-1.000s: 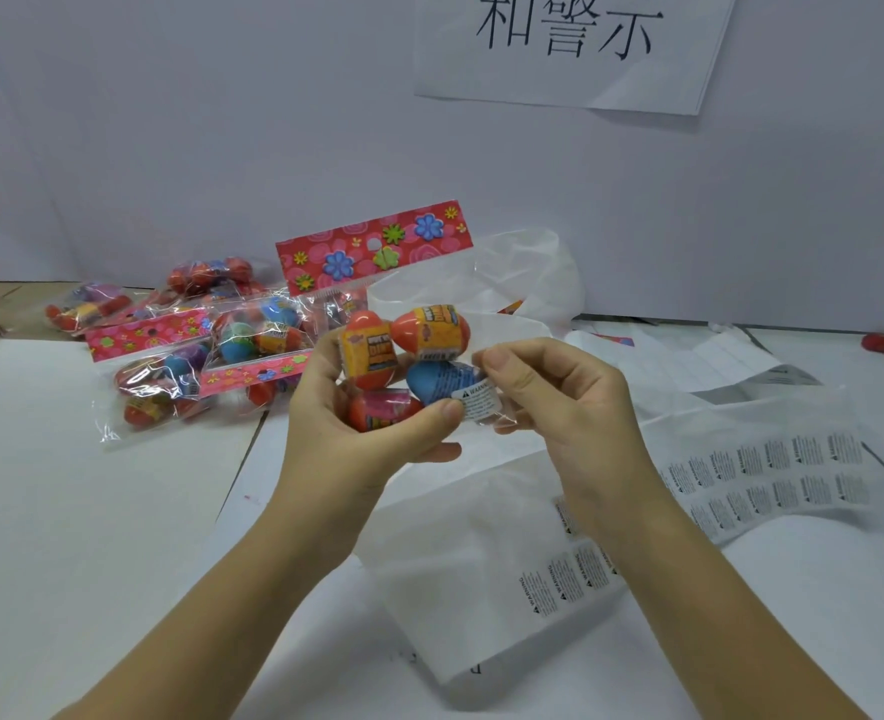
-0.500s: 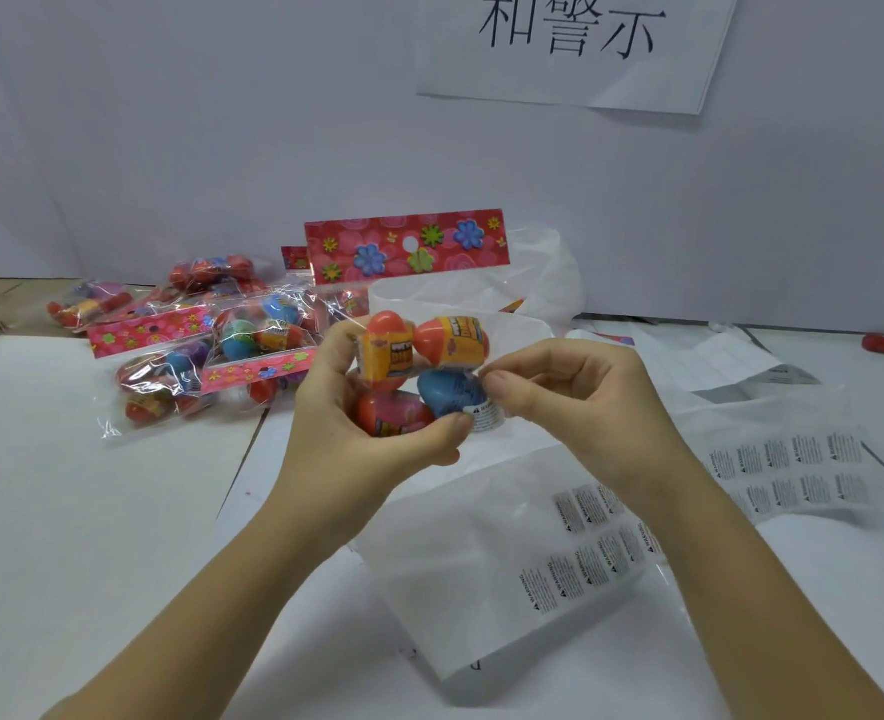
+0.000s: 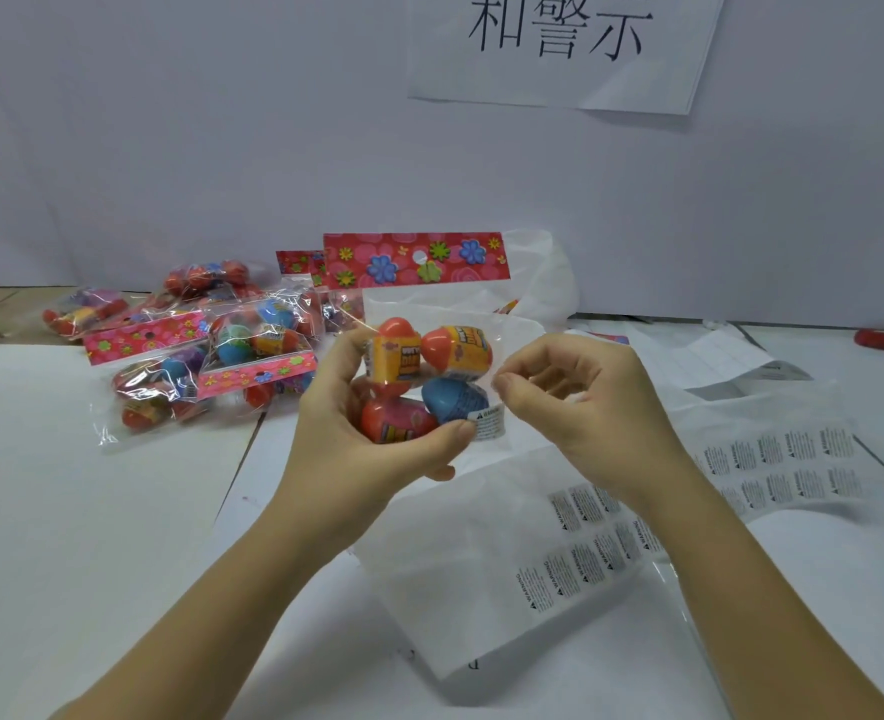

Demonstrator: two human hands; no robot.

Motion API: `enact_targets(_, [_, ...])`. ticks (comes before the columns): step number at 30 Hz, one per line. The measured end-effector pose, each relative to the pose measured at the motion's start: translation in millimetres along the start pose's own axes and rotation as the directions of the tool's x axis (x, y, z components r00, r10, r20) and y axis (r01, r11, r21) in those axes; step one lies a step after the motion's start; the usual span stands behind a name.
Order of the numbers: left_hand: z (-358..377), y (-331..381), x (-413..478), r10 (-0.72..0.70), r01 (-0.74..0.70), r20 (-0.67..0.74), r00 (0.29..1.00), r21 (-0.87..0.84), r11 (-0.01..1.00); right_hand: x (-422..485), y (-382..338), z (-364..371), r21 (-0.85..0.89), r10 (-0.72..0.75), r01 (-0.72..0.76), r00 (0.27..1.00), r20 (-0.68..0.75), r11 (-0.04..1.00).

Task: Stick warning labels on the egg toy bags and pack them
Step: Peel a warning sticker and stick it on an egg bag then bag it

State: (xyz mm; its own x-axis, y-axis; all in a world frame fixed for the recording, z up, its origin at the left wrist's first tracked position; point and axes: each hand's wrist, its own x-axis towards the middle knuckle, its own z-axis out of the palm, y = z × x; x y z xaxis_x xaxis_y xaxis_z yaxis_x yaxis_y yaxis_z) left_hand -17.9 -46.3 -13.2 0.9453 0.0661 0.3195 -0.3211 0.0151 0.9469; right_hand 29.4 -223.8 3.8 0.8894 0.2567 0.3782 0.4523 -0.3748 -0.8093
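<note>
The right hand [image 3: 559,402] is lifting off the label [image 3: 489,424], loosely curled and empty; just left, the left hand [image 3: 346,433] is gripping the upright bag [image 3: 414,259].

glossy clear plastic bag [image 3: 432,324], matt paper label [image 3: 489,422]

A left hand [image 3: 349,444] holds a clear egg toy bag [image 3: 429,366] upright, red flowered header on top. Its thumb lies beside a white warning label [image 3: 489,424] stuck low on the front. The right hand [image 3: 580,402] has curled fingers at the bag's edge; whether they pinch it is unclear. A pile of filled bags [image 3: 206,356] lies on the desk [image 3: 66,511] at left, label sheets [image 3: 580,553] at right.
</note>
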Motion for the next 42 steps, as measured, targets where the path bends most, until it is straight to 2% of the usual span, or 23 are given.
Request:
enact_targets(2, [1.0,0.3,1.0,-0.056,0.056,0.006,0.998,-0.024,0.998,-0.3,-0.2,-0.4,-0.100,-0.024,0.023,1.000,-0.011,0.995])
enact_targets(5, [-0.2,-0.7,3.9,-0.174,0.174,0.016,0.985,-0.096,0.980,0.6,2.3,-0.6,-0.123,0.004,0.001,0.999,0.037,0.992])
enact_targets(10, [-2.1,-0.3,6.4,-0.279,0.282,0.044,0.959,-0.202,0.938,1.7,3.0,1.2,-0.049,0.031,-0.026,0.994,0.106,0.998])
enact_targets(18, [-0.4,-0.4,5.7,-0.320,0.330,0.081,0.944,-0.208,0.921,2.5,0.3,5.0,0.111,0.078,-0.097,0.984,0.161,0.989])
enact_targets(21, [1.0,-1.4,4.6,-0.322,0.327,0.058,0.945,-0.195,0.925,1.9,-2.9,6.3,0.202,0.091,-0.131,0.976,0.197,0.971])
enact_targets(25, [-0.5,-2.4,4.6,-0.284,0.275,-0.011,0.959,-0.218,0.936,1.8,-4.6,5.5,0.264,0.186,-0.284,0.922,0.341,0.922])
enact_targets(28, [-3.2,-2.0,5.7,-0.267,0.255,-0.028,0.963,-0.216,0.942,-0.1,-5.8,4.8,0.249,0.138,-0.252,0.906,0.400,0.935])
enact_targets(33, [-4.2,1.2,5.0,-0.244,0.239,-0.004,0.970,-0.202,0.950,-1.4,-8.0,4.0,0.349,0.030,-0.180,0.919,0.394,0.920])
enact_targets(37, [-5.5,2.9,5.4,-0.238,0.237,0.016,0.971,-0.185,0.954,-0.6,-6.8,1.8,0.350,-0.008,-0.143,0.918,0.397,0.926])
enact_targets(42, [-9.5,3.3,7.7,-0.228,0.220,-0.028,0.973,-0.161,0.962,3.8,-3.3,-3.2,0.434,0.023,-0.169,0.946,0.322,0.885])
